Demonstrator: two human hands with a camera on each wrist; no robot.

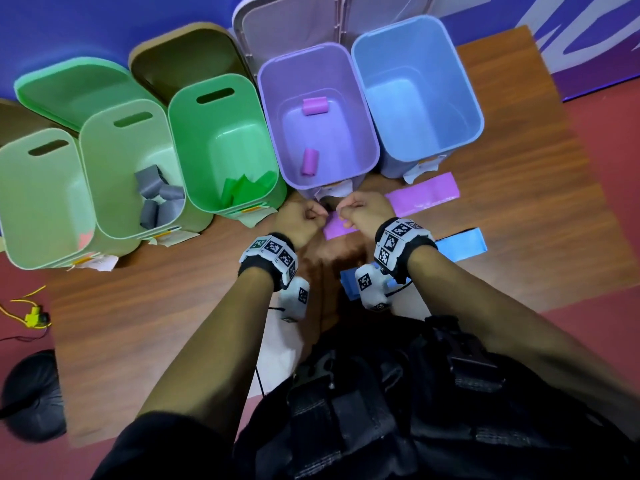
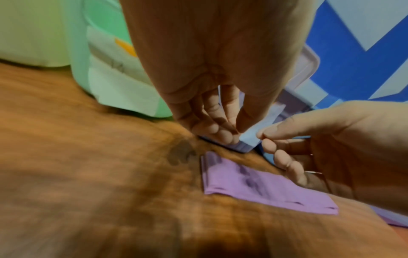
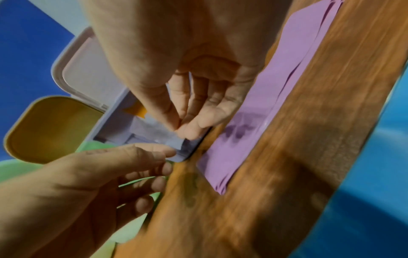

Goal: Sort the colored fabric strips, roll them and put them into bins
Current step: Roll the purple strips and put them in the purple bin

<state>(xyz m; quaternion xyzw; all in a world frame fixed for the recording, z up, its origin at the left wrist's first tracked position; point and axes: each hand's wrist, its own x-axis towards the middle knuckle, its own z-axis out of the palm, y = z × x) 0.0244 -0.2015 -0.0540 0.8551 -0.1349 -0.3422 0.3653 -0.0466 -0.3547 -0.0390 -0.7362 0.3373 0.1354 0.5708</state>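
Note:
A long purple strip (image 1: 422, 195) lies flat on the wooden table (image 1: 173, 306), its near end below my two hands. My left hand (image 1: 311, 216) and right hand (image 1: 349, 213) hover close together just in front of the purple bin (image 1: 372, 133), fingers curled with thumb against fingertips, holding nothing. In the left wrist view my left hand (image 2: 220, 132) is above the strip (image 2: 260, 188), where finger shadows fall. In the right wrist view my right hand (image 3: 183, 129) is pinched over the strip (image 3: 276, 104). Two purple rolls (image 1: 314, 106) lie in the purple bin.
Two blue strips (image 1: 460, 244) lie on the table by my right wrist. The blue bin (image 1: 474, 109) stands at the right. A green bin (image 1: 180, 133) holds green fabric, a pale green bin (image 1: 86, 150) holds grey rolls. Yellow wires (image 1: 31, 317) lie on the floor at left.

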